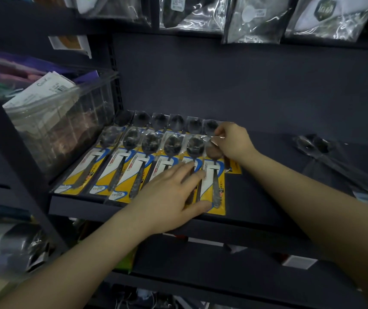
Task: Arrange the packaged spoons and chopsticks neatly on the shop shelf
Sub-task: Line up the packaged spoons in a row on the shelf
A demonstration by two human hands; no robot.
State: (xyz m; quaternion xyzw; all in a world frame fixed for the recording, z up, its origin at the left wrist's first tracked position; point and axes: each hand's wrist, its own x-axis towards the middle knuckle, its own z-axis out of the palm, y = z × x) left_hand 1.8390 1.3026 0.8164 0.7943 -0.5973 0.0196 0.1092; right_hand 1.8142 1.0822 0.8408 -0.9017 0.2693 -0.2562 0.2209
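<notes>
The right hand [232, 141] pinches the top of the rightmost spoon pack [214, 181] on the shelf [256, 197], while the left hand [169, 197] lies flat, fingers [189, 172] straight, across its card. Pressing evenly should square it against the neighbouring packs [120, 166] left of the fingers.

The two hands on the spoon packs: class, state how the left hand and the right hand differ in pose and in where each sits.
The left hand lies flat with straight fingers on the front spoon pack; the right hand curls, pinching that pack's clear top edge. The left sits near the shelf front; the right sits further back. Both touch the rightmost pack.
</notes>
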